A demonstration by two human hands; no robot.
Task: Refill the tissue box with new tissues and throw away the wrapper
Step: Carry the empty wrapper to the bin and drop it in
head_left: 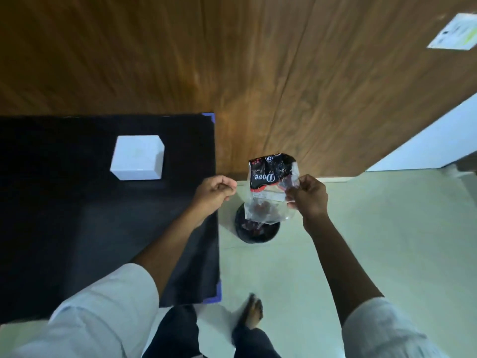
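— So where is the wrapper (pixel 271 187) right now?

— Up in the air, right of the bench (pixel 77 228), directly over the dark round bin (pixel 258 232) on the pale floor (pixel 387 241). The right hand (pixel 308 196) has it, fingers (pixel 294 195) pinched on its right edge about halfway along.

— Which way does it run?

— Its long axis goes near to far. The printed dark end with the lettering points away toward the wooden wall (pixel 232 60), and the lettering reads upside down from here. The clear, crumpled end hangs nearer, just above the bin's mouth.

— And the left hand (pixel 214 193)?

— Over the bench's right edge, just left of the wrapper and apart from it. Its fingers are curled in loosely, holding nothing I can see.

— The tissue box (pixel 138 157)?

— White, sitting on the dark bench toward the far side, well left of both hands. Whether its top is open, I cannot tell.
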